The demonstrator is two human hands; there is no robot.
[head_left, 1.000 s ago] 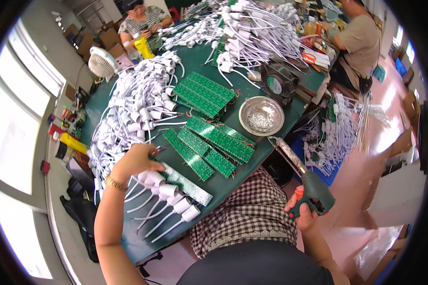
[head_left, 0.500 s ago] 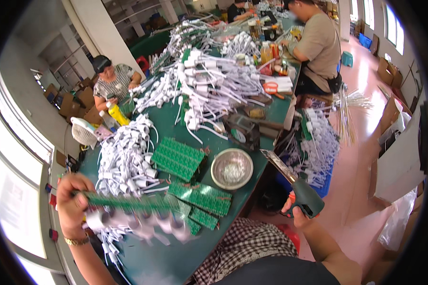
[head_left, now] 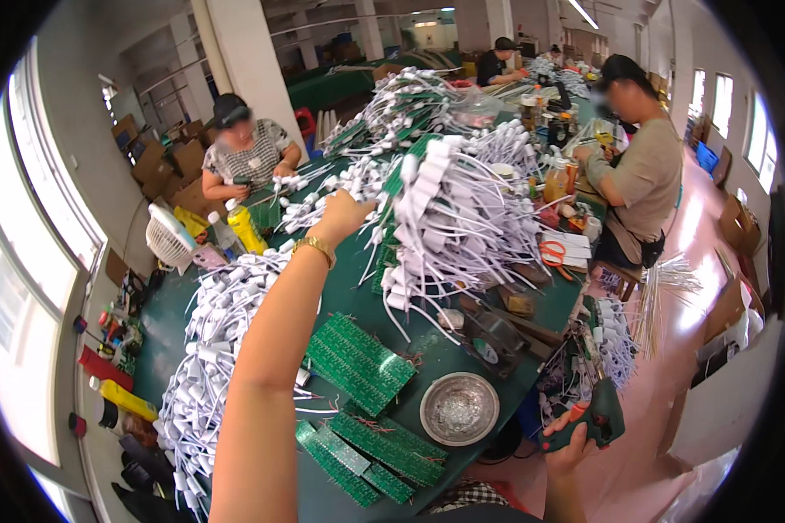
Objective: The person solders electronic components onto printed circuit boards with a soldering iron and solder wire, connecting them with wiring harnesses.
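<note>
My left hand [head_left: 347,214] reaches far forward over the table, at the near left side of a large heap of white cylindrical parts with white leads [head_left: 453,218]. Its fingers are mostly turned away, so whether they grip anything is hidden. Low on the right, my right hand [head_left: 570,443] is closed around the handle of a dark green gun-shaped tool [head_left: 604,420] with an orange-red part and a metal barrel pointing away. Between my arms lie a green circuit board panel [head_left: 362,362] and several narrower green board strips [head_left: 384,449].
A metal bowl [head_left: 426,411] of silvery bits stands by the table's right edge. Another heap of white parts [head_left: 209,357] lies left of my forearm. Orange scissors [head_left: 553,254], a dark device [head_left: 488,340] and a small fan [head_left: 169,240] are around. Two co-workers sit nearby, others farther back.
My left hand has moved forward from the near left to the big heap; the green strip with white parts it held is no longer seen in it. The tool in my right hand appears lower.
</note>
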